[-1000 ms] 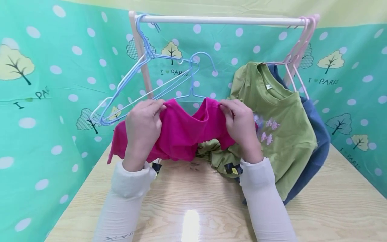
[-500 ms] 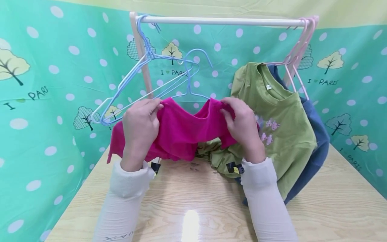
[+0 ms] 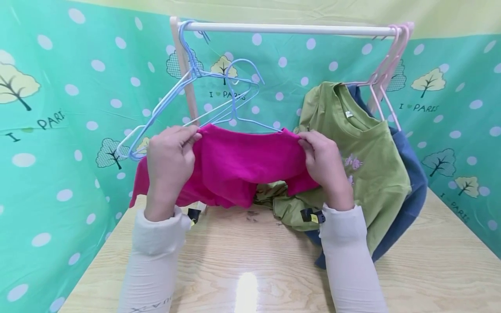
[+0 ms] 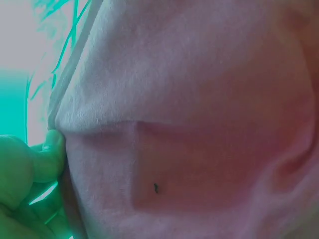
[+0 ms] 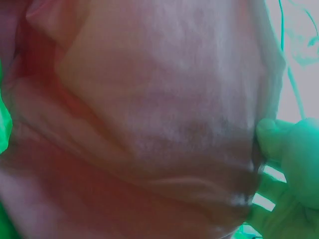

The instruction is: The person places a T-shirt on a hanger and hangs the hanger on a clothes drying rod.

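Observation:
A magenta shirt (image 3: 250,156) is stretched between my hands above the table, its neckline pulled nearly straight. My left hand (image 3: 169,161) pinches the left shoulder; in the left wrist view its thumb (image 4: 50,157) presses on the cloth edge. At the opposite shoulder, my right hand (image 3: 325,161) pinches the fabric, and the right wrist view shows that thumb (image 5: 273,139) on the edge. A blue hanger (image 3: 233,102) rises from the neckline, its hook free of the rail and tilted; its lower part is hidden by the shirt.
Behind stands a rack with a white rail (image 3: 289,28). Blue and white hangers (image 3: 192,65) hang at its left end. On pink hangers (image 3: 373,82) at the right hang a green shirt (image 3: 372,152) and a blue garment (image 3: 411,174). The wooden table (image 3: 282,278) lies below.
My hands have moved apart, the left hand leftward and the right hand rightward, drawing the neckline flatter. The blue hanger's hook has shifted left and slightly up, tilting more.

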Demonstrator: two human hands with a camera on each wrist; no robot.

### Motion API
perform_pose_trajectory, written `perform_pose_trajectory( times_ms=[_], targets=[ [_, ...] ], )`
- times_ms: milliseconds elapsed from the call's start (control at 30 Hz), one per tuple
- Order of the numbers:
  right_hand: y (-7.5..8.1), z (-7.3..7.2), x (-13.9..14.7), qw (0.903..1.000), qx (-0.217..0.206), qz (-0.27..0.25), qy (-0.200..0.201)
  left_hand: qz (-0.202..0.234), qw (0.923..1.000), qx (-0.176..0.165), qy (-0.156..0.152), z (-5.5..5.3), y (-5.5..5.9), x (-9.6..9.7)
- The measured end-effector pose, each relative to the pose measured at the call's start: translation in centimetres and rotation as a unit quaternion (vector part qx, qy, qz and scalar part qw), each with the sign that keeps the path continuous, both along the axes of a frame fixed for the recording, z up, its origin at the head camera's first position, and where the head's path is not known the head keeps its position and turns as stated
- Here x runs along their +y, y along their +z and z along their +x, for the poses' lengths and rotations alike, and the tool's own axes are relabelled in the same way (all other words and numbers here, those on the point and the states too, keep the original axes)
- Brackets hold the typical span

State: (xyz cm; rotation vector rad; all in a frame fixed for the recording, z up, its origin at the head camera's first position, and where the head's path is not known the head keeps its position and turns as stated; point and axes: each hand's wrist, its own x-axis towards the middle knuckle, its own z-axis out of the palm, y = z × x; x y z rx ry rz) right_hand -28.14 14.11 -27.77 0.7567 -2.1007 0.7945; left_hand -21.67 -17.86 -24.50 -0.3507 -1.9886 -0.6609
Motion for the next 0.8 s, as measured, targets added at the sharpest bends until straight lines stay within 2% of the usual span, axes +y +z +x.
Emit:
perform_pose_trajectory(
  times_ms=[167,400,533,667,800],
  targets=[
    [0.4,0.5,-0.7,0.9998,0.003,-0.002,-0.019,-0.006,1.0,0.001,0.005,0.2,0.0,0.6],
    [0.9,1.8,-3.6,0.9977,0.057,-0.017,0.034,-0.051,0.9986,0.011,0.002,0.2,-0.4,2.1],
    [0.8,2.1,-4.6,0.9963,0.081,-0.02,0.023,-0.084,0.9965,0.004,-0.005,0.1,-0.6,2.9],
    [0.8,2.3,-4.7,0.9972,0.072,-0.018,-0.009,-0.11,0.9933,-0.034,-0.015,0.1,-0.6,3.1],
    [0.7,2.3,-4.5,0.9978,0.053,-0.014,-0.038,-0.132,0.984,-0.112,-0.044,0.2,-0.4,2.5]
  ],
)
